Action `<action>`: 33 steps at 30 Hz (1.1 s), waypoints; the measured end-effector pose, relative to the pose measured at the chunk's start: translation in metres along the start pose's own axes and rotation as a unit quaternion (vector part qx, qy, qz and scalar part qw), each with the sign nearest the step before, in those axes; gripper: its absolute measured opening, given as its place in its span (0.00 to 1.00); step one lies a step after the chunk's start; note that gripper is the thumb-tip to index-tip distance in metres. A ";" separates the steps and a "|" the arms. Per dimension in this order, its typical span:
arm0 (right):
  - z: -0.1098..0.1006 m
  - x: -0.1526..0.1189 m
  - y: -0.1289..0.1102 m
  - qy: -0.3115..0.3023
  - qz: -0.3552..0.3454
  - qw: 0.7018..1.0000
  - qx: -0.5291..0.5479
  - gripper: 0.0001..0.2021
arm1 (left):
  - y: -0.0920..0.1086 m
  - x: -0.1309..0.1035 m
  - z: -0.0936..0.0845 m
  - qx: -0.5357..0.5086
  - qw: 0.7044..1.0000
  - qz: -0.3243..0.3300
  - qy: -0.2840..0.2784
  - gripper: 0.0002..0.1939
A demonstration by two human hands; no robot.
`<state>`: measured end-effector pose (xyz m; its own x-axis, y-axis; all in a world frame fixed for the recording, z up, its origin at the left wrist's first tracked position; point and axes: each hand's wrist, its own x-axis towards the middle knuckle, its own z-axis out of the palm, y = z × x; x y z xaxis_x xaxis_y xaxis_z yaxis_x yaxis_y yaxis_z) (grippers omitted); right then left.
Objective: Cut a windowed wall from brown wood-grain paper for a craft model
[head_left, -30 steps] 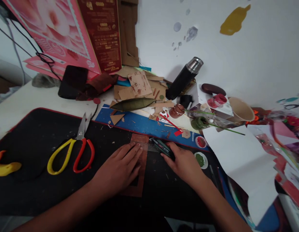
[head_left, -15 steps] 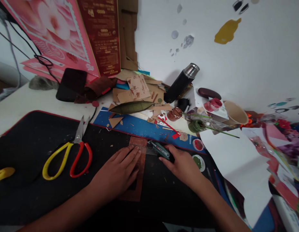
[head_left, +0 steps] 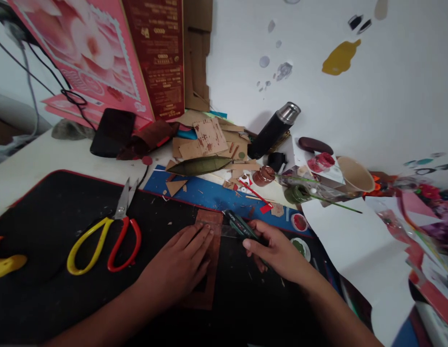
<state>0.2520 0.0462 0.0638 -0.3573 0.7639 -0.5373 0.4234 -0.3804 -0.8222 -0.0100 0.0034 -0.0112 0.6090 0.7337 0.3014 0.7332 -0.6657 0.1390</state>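
While a tall pink flower-printed box (head_left: 97, 58) stands at back left, a black red-edged mat (head_left: 39, 221) spreads beneath your hands, a white paper sheet (head_left: 348, 246) to its right. A black silver-capped flask (head_left: 270, 132) stands beyond; scissors with yellow and red handles (head_left: 120, 213) lie to your left. Your left hand (head_left: 180, 258) lies flat, fingers close together, covering part of a reddish-brown strip (head_left: 214, 260) on the mat; your right hand (head_left: 276, 248) is clamped on a dark green cutter (head_left: 241, 225). Nearby sits a green-filled white lid (head_left: 299, 247).
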 end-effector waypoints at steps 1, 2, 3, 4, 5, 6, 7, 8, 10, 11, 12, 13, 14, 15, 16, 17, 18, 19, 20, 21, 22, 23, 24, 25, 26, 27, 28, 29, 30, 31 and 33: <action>-0.001 0.000 -0.002 -0.009 -0.004 1.000 0.007 0.20 | 0.000 0.000 0.001 -0.003 1.000 0.001 -0.004 0.25; -0.002 0.001 -0.004 -0.015 -0.008 1.000 0.009 0.20 | 0.000 -0.001 0.002 -0.006 1.000 0.002 -0.007 0.25; -0.003 0.001 -0.006 -0.018 -0.010 1.000 0.006 0.20 | 0.000 -0.001 0.002 -0.010 1.000 0.001 -0.009 0.24; -0.003 0.001 -0.008 -0.018 -0.011 1.000 0.001 0.19 | 0.000 -0.001 0.003 -0.015 1.000 -0.001 -0.010 0.24; -0.004 0.002 -0.009 -0.015 -0.011 1.000 -0.005 0.19 | 0.000 -0.002 0.003 -0.018 1.000 -0.003 -0.010 0.24; -0.005 0.003 -0.010 -0.010 -0.012 1.000 -0.011 0.19 | 0.000 -0.002 0.003 -0.019 1.000 -0.005 -0.008 0.24; -0.006 0.004 -0.010 -0.005 -0.014 1.000 -0.018 0.19 | 0.001 -0.001 0.003 -0.018 1.000 -0.007 -0.005 0.24; -0.006 0.005 -0.010 0.000 -0.016 1.000 -0.026 0.19 | 0.001 -0.001 0.002 -0.017 1.000 -0.007 -0.003 0.24; -0.006 0.007 -0.009 0.006 -0.026 0.999 -0.048 0.18 | 0.001 0.000 0.000 -0.015 1.000 -0.006 0.001 0.24; -0.006 0.007 -0.009 0.007 -0.031 0.998 -0.062 0.17 | 0.000 0.000 -0.001 -0.017 1.000 -0.007 0.000 0.23; -0.006 0.008 -0.009 0.006 -0.036 0.996 -0.080 0.16 | 0.000 0.000 -0.001 -0.020 1.000 -0.009 -0.003 0.23; -0.006 0.009 -0.010 0.004 -0.041 0.994 -0.100 0.16 | 0.000 0.000 -0.002 -0.024 1.000 -0.011 -0.007 0.23; -0.006 0.009 -0.011 0.004 -0.046 0.991 -0.124 0.16 | 0.000 0.000 -0.002 -0.027 1.000 -0.012 -0.010 0.23; -0.006 0.010 -0.012 0.009 -0.052 0.987 -0.152 0.15 | -0.001 0.000 -0.002 -0.028 0.999 -0.011 -0.013 0.23; -0.006 0.011 -0.014 0.016 -0.063 0.981 -0.185 0.15 | -0.001 0.000 -0.002 -0.027 0.999 -0.008 -0.015 0.23; -0.006 0.011 -0.016 0.028 -0.077 0.972 -0.218 0.14 | -0.001 0.000 -0.002 -0.023 1.000 -0.004 -0.016 0.24; -0.006 0.012 -0.017 0.039 -0.094 0.962 -0.251 0.14 | -0.001 0.000 -0.002 -0.019 1.000 0.000 -0.017 0.24; -0.005 0.013 -0.018 0.049 -0.112 0.951 -0.282 0.14 | -0.001 0.000 -0.003 -0.016 1.000 0.003 -0.019 0.24; -0.005 0.014 -0.019 0.054 -0.128 0.940 -0.312 0.15 | -0.001 0.000 -0.003 -0.014 1.000 0.005 -0.020 0.23; -0.005 0.015 -0.019 0.055 -0.143 0.928 -0.340 0.16 | -0.001 0.000 -0.004 -0.012 1.000 0.007 -0.021 0.23; -0.005 0.016 -0.018 0.054 -0.153 0.916 -0.367 0.17 | -0.001 0.001 -0.004 -0.010 1.000 0.008 -0.021 0.23; -0.005 0.018 -0.017 0.052 -0.162 0.903 -0.393 0.18 | -0.001 0.001 -0.004 -0.009 1.000 0.008 -0.020 0.23; -0.005 0.019 -0.016 0.048 -0.171 0.891 -0.419 0.19 | -0.001 0.001 -0.005 -0.008 1.000 0.009 -0.020 0.24; -0.005 0.020 -0.016 0.046 -0.179 0.877 -0.443 0.19 | -0.001 0.002 -0.005 -0.007 1.000 0.010 -0.019 0.24; -0.005 0.020 -0.016 0.045 -0.187 0.864 -0.465 0.20 | -0.001 0.002 -0.005 -0.007 1.000 0.010 -0.019 0.24; -0.005 0.021 -0.016 0.045 -0.195 0.851 -0.485 0.20 | 0.000 0.002 -0.005 -0.008 1.000 0.010 -0.019 0.24; -0.005 0.021 -0.018 0.046 -0.202 0.838 -0.504 0.20 | 0.000 0.002 -0.005 -0.011 1.000 0.010 -0.020 0.25; -0.005 0.021 -0.019 0.046 -0.209 0.826 -0.521 0.20 | 0.000 0.003 -0.005 -0.014 1.000 0.008 -0.021 0.25; -0.005 0.021 -0.022 0.045 -0.215 0.816 -0.534 0.20 | 0.000 0.003 -0.005 -0.017 1.000 0.005 -0.022 0.25; -0.006 0.021 -0.024 0.042 -0.221 0.808 -0.545 0.20 | -0.001 0.003 -0.005 -0.020 1.000 0.003 -0.022 0.25; -0.005 0.021 -0.029 0.032 -0.226 0.796 -0.561 0.19 | -0.001 0.003 -0.006 -0.022 1.000 0.002 -0.022 0.25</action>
<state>0.2365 0.0766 0.0775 -0.6562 0.7292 -0.1940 0.7533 0.6184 -0.2239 -0.0106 0.0052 -0.0052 0.6248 0.7362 0.2601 0.7177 -0.6727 0.1797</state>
